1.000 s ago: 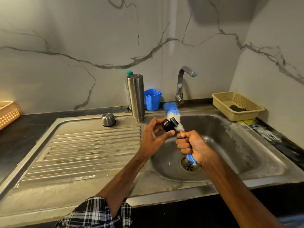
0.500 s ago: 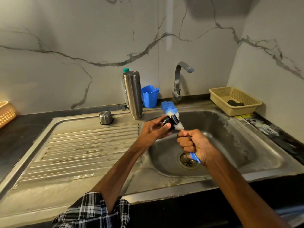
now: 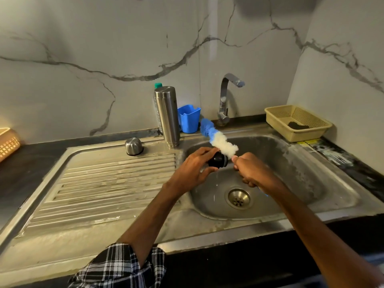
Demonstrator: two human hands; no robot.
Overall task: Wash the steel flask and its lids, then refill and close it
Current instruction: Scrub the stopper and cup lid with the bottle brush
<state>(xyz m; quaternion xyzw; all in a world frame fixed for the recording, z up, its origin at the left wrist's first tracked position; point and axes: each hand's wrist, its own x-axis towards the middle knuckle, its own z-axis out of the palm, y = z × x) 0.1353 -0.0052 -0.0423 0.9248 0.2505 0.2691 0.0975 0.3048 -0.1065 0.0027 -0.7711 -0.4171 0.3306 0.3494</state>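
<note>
— While the lid [image 3: 217,160] is pinched over the sink [image 3: 301,163] in the left hand [image 3: 193,171], the brush [image 3: 224,143] is gripped by the right hand [image 3: 251,173].
— Bristles should be worked round the rim, the lid turned steadily. The flask [image 3: 167,117] is seen upright behind, the cap [image 3: 134,146] near it.

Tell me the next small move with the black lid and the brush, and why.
Probably turn the black lid a little in the left hand and draw the brush across it. The right hand grips the handle, but the white bristles lie along the lid's far edge rather than over it, above the sink, so another face likely needs scrubbing.
</note>
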